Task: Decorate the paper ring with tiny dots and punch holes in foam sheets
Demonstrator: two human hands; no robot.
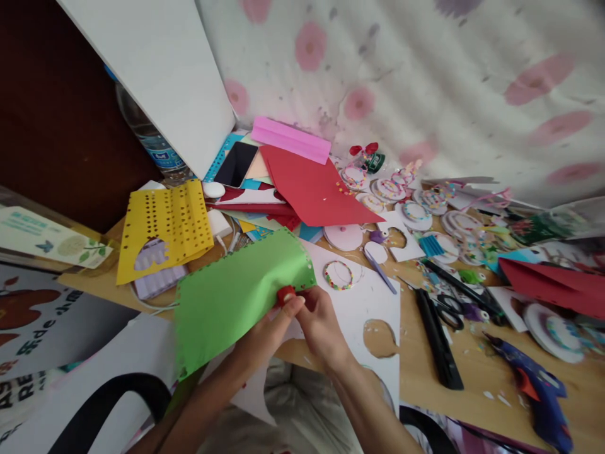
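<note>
A sheet of green paper (231, 290) with small cut-outs along its edges is held up over the near side of the table. At its lower right edge sits a small red craft punch (285, 294). My left hand (271, 325) is closed around the punch from below, its thumb on top. My right hand (321, 318) pinches at the punch and the paper's edge beside it; its fingertips are partly hidden. Beyond my right hand, a beaded bracelet (338, 275) lies on white paper (326, 255) with round holes cut out.
Yellow punched paper (165, 227) stands at left. Red paper (316, 189), a pink strip (290, 139) and a phone (236, 164) lie behind. To the right are scissors (450, 312), a black cutter-like tool (437, 340), a blue glue gun (534, 384) and several bracelets on white discs (416, 215).
</note>
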